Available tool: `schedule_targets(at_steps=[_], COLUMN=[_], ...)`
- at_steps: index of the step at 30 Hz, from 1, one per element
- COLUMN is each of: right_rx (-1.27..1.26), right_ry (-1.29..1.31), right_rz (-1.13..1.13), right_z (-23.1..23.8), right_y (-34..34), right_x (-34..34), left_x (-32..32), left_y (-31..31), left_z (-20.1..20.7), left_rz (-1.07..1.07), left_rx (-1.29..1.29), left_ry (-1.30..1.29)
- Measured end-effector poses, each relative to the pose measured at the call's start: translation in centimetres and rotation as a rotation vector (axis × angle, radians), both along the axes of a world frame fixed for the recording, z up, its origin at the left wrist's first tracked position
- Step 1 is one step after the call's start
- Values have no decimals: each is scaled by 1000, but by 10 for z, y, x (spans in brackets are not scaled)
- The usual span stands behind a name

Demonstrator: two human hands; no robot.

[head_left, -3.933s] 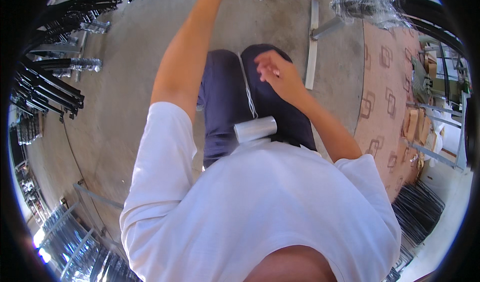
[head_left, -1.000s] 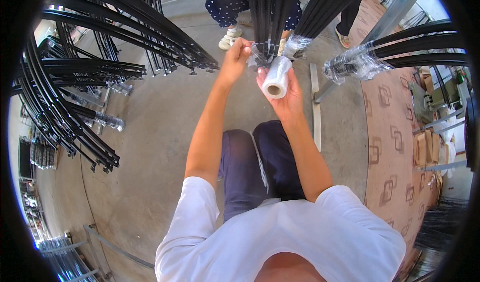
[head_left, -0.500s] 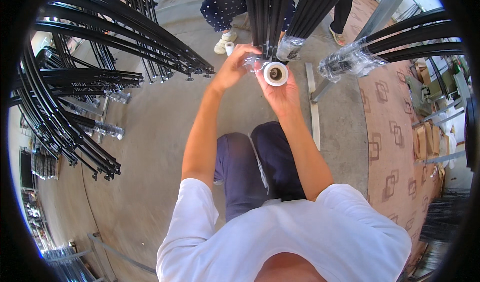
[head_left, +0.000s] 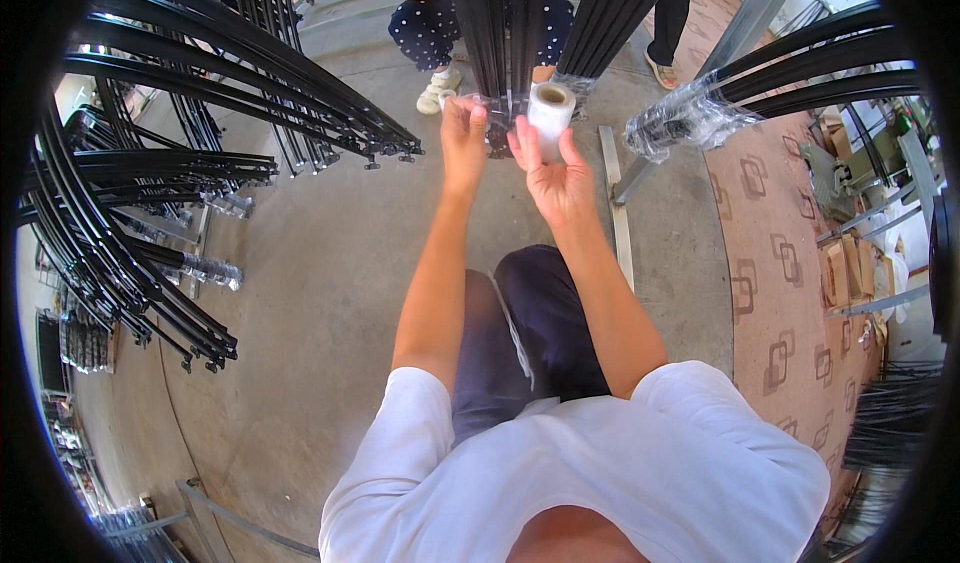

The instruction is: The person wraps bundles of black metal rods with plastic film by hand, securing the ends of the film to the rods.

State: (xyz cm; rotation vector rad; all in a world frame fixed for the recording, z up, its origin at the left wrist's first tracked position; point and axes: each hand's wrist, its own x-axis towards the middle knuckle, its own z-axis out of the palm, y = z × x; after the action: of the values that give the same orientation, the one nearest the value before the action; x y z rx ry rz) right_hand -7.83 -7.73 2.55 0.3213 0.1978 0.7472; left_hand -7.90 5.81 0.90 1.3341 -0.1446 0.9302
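My right hand [head_left: 556,185] holds a white roll of clear stretch film [head_left: 552,121], thumb on one side and fingers on the other. The roll's cardboard core faces up toward me. To its left, my left hand [head_left: 462,148] is closed at the film's loose part, thumb pointing up. Clear film [head_left: 500,106] spans between the two hands across the lower end of a bundle of black tubes [head_left: 492,33]. The bundle hangs down just beyond my hands. Its lowest tips are partly hidden by the film and my fingers.
More black tubes [head_left: 625,13] hang right of the bundle, and a film-wrapped bundle end [head_left: 690,123] juts in further right. Many bent black tubes [head_left: 240,73] hang at left. A metal rail [head_left: 617,203] lies on the floor. A person in dotted trousers [head_left: 425,35] sits opposite.
The roll has tipped from facing me end-on to showing its side, and moved slightly up. My left hand has drawn lower and closed up. The film now stretches across the tubes.
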Motion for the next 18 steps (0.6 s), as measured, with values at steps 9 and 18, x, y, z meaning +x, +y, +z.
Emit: schedule_targets(at_steps=[9,18], right_rx=[-1201,-1644], right_ry=[-624,-1374], right_rz=[-319,-980], right_z=[-25,-22], right_y=[7,18], right_x=[20,30], left_x=[-7,-18], left_y=[7,12], left_z=[-2,4], left_rz=[50,84], left_rx=[-142,-218], left_ry=[-21,-65])
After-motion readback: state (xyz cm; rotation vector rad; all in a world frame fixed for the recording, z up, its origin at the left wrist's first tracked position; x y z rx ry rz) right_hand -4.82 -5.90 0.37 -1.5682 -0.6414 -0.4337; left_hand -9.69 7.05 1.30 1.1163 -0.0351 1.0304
